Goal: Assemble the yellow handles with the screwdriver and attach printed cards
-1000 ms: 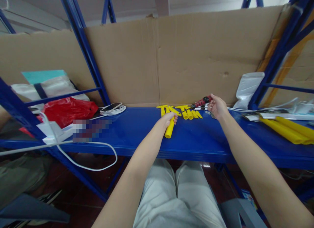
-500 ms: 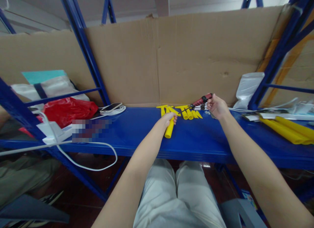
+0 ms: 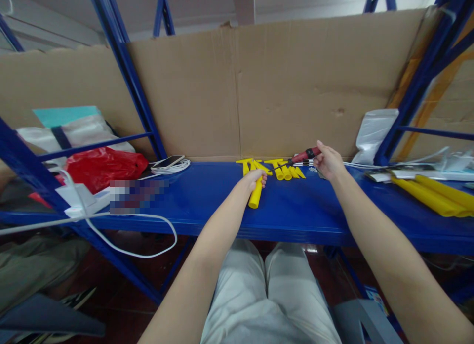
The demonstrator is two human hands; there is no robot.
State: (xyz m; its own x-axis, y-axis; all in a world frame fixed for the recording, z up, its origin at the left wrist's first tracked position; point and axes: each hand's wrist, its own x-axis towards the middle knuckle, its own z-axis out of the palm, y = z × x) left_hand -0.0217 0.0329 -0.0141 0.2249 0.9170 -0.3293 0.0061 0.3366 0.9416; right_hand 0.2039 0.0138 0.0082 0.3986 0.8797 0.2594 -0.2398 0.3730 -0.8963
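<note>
My left hand is closed around a yellow tube, whose open end points toward me above the blue shelf. In my right hand the fingers grip the back end of a screwdriver with a dark red and black handle. Its thin shaft slants down left to the yellow piece at my left hand; the tip's exact contact is hidden. Behind and right of my left hand lie several yellow T-shaped and cone-like parts. Small light-coloured bits lie under my right hand.
A phone rests with a coiled white cable at the back left. Further left are a red plastic bag and a power strip. Long yellow tubes lie at the right, near a white pouch. Cardboard stands behind.
The screwdriver handle and my right fingers have shifted very slightly. My left hand and the yellow tube stay in place.
</note>
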